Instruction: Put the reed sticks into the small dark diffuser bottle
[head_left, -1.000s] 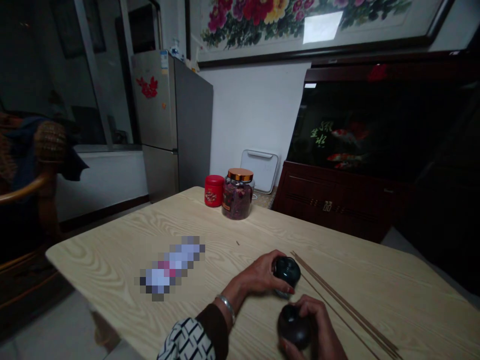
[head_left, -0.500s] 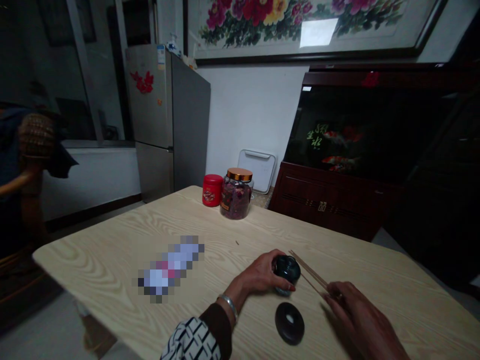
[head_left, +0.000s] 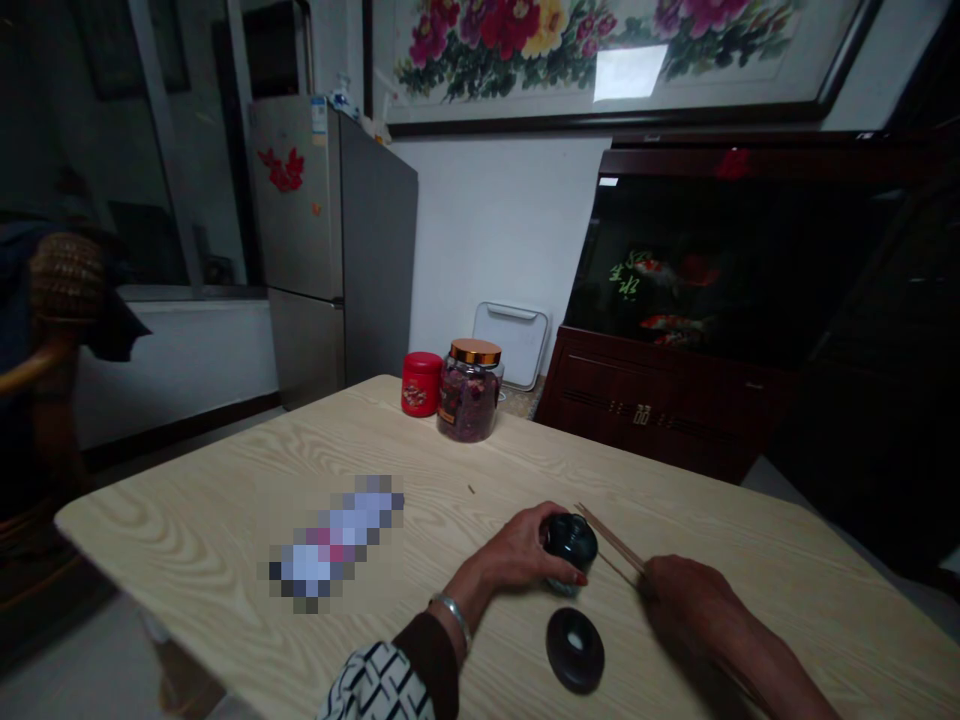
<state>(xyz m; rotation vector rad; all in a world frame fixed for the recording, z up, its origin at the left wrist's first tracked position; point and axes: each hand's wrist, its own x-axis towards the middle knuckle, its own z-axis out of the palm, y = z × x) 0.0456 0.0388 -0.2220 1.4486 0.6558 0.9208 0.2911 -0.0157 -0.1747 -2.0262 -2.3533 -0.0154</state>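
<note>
A small, dark, glossy round pot point(head_left: 573, 540) stands on the table, my left hand point(head_left: 525, 548) wrapped round its left side with the thumb at the front. Several thin brown sticks point(head_left: 615, 540) are gripped in my right hand point(head_left: 686, 598). Their far tips lie just right of the pot, near its rim; whether they touch it I cannot tell. Nearer to me, a dark round disc point(head_left: 575, 651) with a pale spot in its middle lies flat on the tabletop. A short brown stick piece point(head_left: 471, 489) rests farther back.
At the far edge of the wooden table point(head_left: 225, 480) stand a red canister point(head_left: 421, 384) and a clear jar point(head_left: 470, 395) of dried petals with a copper lid. A blurred-out flat item point(head_left: 337, 545) lies on the left. Behind are a fridge point(head_left: 300, 230) and a fish tank point(head_left: 675, 270).
My right hand has shifted slightly left and turned, its back now more upward, still gripping the sticks. My left hand stays on the pot. The whole view has shifted a little.
</note>
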